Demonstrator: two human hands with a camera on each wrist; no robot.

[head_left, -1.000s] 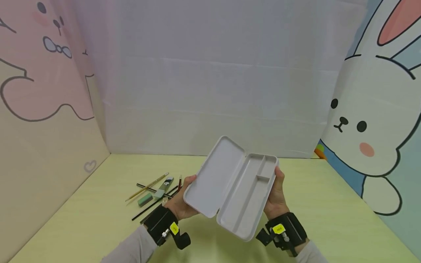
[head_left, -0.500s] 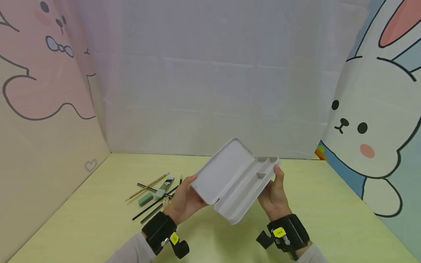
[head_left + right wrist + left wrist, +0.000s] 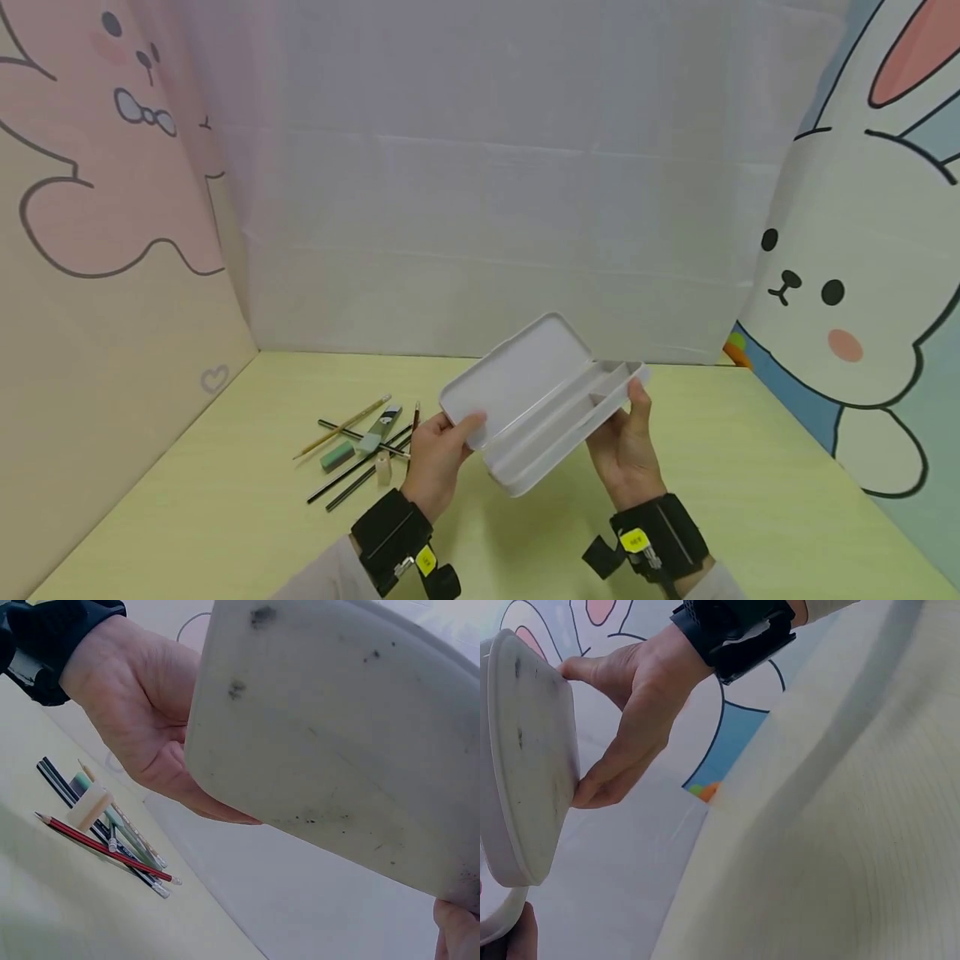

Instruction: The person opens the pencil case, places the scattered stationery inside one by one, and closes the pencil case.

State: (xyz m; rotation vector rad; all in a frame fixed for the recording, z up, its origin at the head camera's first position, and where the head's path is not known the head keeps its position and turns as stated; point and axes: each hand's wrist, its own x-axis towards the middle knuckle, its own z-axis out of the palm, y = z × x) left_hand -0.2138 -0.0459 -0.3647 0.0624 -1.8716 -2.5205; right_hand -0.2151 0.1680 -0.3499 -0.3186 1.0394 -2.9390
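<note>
Plainly, both my hands are occupied with one thing: the open white case (image 3: 536, 421), held up above the table (image 3: 735, 467) and tilted, its inside facing me. My left hand (image 3: 438, 462) pinches the lid (image 3: 517, 375) near its lower left corner, thumb flat on the inner face. My right hand (image 3: 626, 458) grips the outer long side of the tray (image 3: 543, 454) near its far end, thumb up by the rim; in the left wrist view that palm stands off the case, so only thumb and fingers bear it.

I judge it to be thin moulded plastic: light, stiff in each half, and smooth enough to slide if I pinch too lightly. The weak place should be the hinge line between the halves, since the lid can swing and twist the join if one side is left unsupported. Better, I think, to take hold by the long outer edges, fingers beneath and thumbs on the rim, than by a lone lid corner. The tray's dividers look too slight to pull on. Dark marks spot the underside (image 3: 322, 735), though I cannot tell whether they alter the grip. Pencils (image 3: 359, 464) and a pale eraser (image 3: 384, 468) lie on the table near my left hand.
</note>
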